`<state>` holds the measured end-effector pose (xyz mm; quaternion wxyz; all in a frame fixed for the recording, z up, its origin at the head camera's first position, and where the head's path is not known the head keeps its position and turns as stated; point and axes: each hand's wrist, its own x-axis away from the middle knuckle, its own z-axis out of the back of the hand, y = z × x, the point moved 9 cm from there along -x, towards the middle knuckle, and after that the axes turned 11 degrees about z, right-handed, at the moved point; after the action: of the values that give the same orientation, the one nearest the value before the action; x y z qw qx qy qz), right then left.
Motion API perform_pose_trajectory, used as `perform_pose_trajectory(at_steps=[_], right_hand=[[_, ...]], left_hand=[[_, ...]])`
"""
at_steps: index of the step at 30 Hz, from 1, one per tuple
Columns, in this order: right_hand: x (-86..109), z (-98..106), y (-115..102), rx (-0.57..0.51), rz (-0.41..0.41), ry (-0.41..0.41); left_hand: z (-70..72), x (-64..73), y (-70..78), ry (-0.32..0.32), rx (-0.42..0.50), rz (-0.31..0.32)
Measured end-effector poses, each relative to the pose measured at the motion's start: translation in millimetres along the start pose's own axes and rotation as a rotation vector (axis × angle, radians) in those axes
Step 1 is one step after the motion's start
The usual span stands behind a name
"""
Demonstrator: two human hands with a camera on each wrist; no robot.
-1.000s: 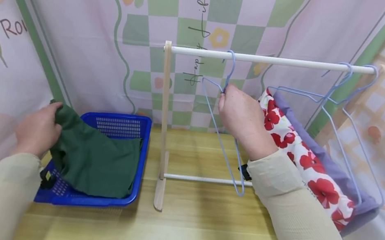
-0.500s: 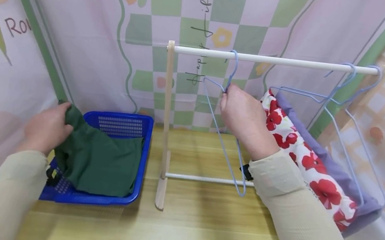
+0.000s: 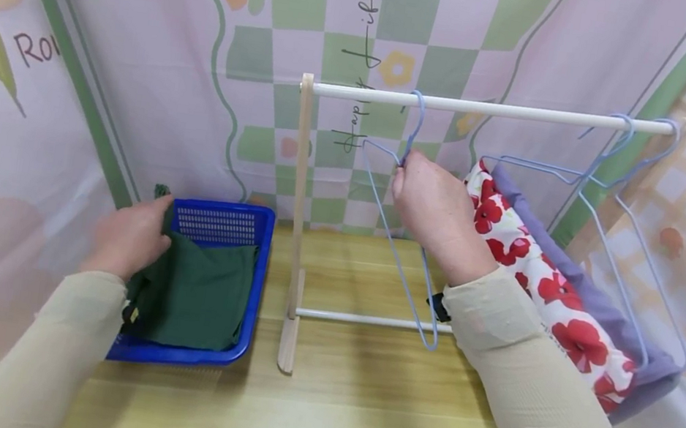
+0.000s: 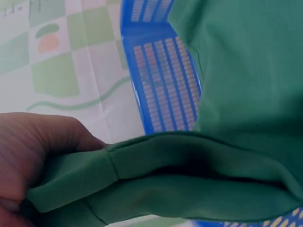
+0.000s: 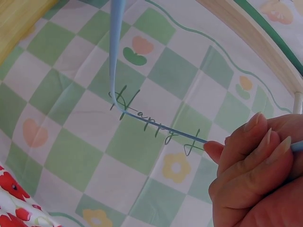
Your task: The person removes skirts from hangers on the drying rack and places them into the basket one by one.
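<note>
My left hand (image 3: 130, 234) pinches one end of a dark green garment (image 3: 204, 297), whose rest lies over the blue basket (image 3: 258, 283). In the left wrist view the hemmed, doubled edge of that garment (image 4: 203, 198) runs out from between thumb and fingers of the left hand (image 4: 42, 156). My right hand (image 3: 433, 209) grips a light blue wire hanger (image 3: 398, 263) just below its hook, and the hook sits over the white rail. The right wrist view has the right hand's fingers (image 5: 255, 165) curled round the hanger wire (image 5: 156, 125).
A clothes rack with a white rail (image 3: 498, 109) and a wooden post (image 3: 298, 192) stands on the wooden table (image 3: 319, 417). At its right end hang a red-flowered white cloth (image 3: 546, 281) and a purple cloth (image 3: 644, 377) on blue hangers. Patterned curtains surround the table.
My left hand has moved right, bringing the held end of the green garment in over the basket's left side. The right hand still holds the hanger in the same place.
</note>
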<state>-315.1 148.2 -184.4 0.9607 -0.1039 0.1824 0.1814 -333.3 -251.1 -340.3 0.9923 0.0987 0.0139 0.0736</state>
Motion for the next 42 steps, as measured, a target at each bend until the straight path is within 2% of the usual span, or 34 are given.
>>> perform_pose_trajectory(at_steps=[8, 15, 24, 32, 42], right_hand=[[0.4, -0.4, -0.2, -0.007, -0.005, -0.018], [0.1, -2.6, -0.3, -0.018, -0.017, -0.046], [0.0, -2.8, 0.5, -0.017, -0.024, -0.047], [-1.0, -2.3, 0.6, -0.004, -0.009, -0.031], [-2.2, -3.3, 1.0, -0.009, -0.009, -0.028]], left_hand=[[-20.1, 1.3, 30.5, -0.028, 0.01, -0.021], [-41.9, 0.9, 49.5, -0.022, 0.014, -0.066], [-66.9, -0.9, 66.2, -0.08, 0.031, -0.072], [-77.8, -2.9, 80.7, -0.125, 0.014, -0.128], [-87.7, -3.7, 85.6, -0.202, 0.042, -0.147]])
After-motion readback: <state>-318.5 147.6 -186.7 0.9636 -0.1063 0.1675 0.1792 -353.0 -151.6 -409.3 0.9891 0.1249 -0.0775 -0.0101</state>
